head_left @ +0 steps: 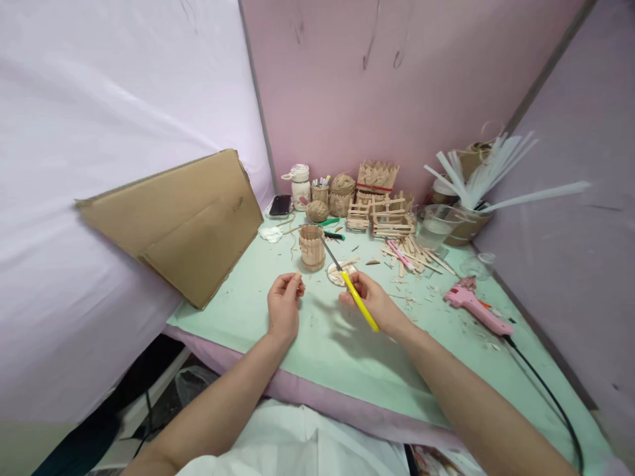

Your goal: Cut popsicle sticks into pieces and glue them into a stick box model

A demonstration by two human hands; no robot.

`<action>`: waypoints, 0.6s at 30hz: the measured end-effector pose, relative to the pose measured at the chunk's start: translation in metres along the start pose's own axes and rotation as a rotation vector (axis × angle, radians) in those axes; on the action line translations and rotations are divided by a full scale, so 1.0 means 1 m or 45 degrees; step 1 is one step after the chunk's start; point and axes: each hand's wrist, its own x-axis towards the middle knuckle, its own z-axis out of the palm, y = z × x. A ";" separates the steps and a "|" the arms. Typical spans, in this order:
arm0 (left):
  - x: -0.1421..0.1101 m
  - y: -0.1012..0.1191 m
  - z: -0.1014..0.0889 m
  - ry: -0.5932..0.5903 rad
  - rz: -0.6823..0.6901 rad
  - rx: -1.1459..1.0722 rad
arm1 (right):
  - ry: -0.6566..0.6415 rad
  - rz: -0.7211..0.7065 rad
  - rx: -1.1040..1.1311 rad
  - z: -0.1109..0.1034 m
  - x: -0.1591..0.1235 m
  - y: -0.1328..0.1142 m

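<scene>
The right hand's (381, 305) grip is clamped on a yellow-handled tool (364, 309), its tip slanting toward the wooden cup (312, 251) on the tabletop (312, 347). The left hand's (284, 305) fingertips are together; I cannot tell whether they pinch anything. Behind the cup sits a twine ball (317, 211).

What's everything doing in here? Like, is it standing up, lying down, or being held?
Left hand: fingers curled together; can't tell if holding something
Right hand: holding the yellow-handled tool
Yellow-handled tool: held at a slant
Wooden cup: standing upright
Pink glue gun: lying down
Phone: lying flat, screen dark
Bottle: upright, lid on
Cardboard: tilted
Wooden sticks: in a messy heap
</scene>
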 end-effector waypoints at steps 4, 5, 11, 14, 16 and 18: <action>-0.011 0.005 0.010 -0.068 -0.071 -0.204 | -0.113 -0.080 -0.185 0.009 -0.006 0.002; -0.013 0.007 0.011 -0.085 -0.073 -0.235 | -0.143 -0.080 -0.250 0.011 -0.008 0.001; -0.020 0.016 0.010 -0.113 -0.124 -0.271 | -0.276 -0.053 -0.467 0.018 -0.018 -0.005; -0.025 0.016 0.010 -0.113 -0.157 -0.241 | -0.319 -0.043 -0.437 0.021 -0.021 -0.009; -0.027 0.017 0.010 -0.127 -0.182 -0.214 | -0.356 -0.035 -0.398 0.021 -0.023 -0.011; -0.030 0.019 0.011 -0.133 -0.204 -0.192 | -0.384 -0.028 -0.368 0.021 -0.024 -0.012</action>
